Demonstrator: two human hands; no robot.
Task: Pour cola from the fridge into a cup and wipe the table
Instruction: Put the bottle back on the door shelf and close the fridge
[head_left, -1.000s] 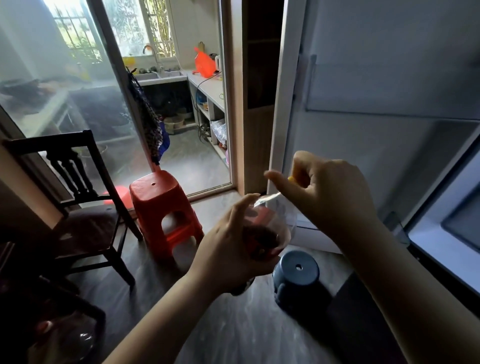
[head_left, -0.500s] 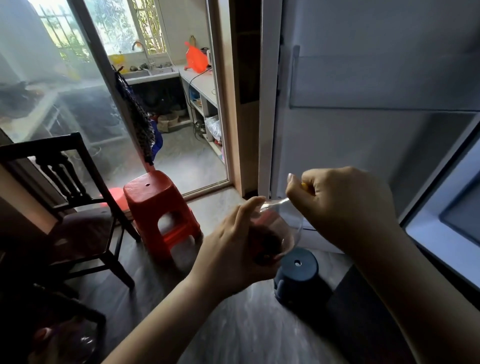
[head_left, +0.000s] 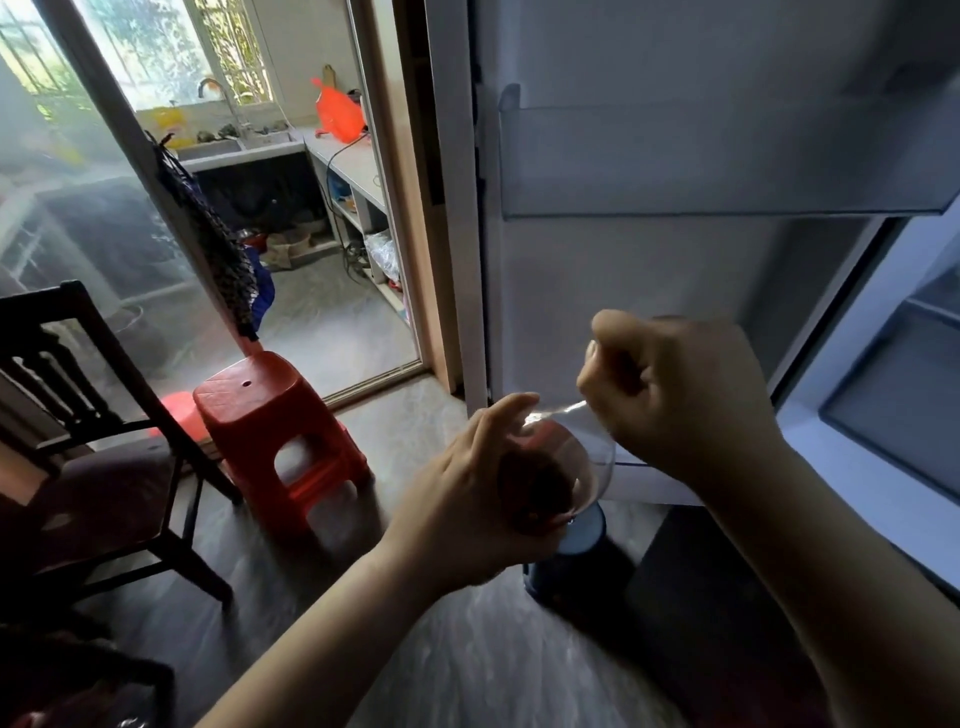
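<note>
Your left hand (head_left: 467, 499) is wrapped around the side of a clear bottle (head_left: 558, 470) with dark cola low down in it, and your pointer finger sticks up along its top. The bottle sits right in that hand, leaning toward your other hand. Your right hand (head_left: 680, 395) is curled into a tight fist just above and to the right of the bottle, fingers pressed together at its top end; it may be pinching the cap, but the cap is hidden, so I cannot tell. Below your hands stands a blue stool (head_left: 576, 561). Behind your right hand is the open fridge door (head_left: 675, 260).
</note>
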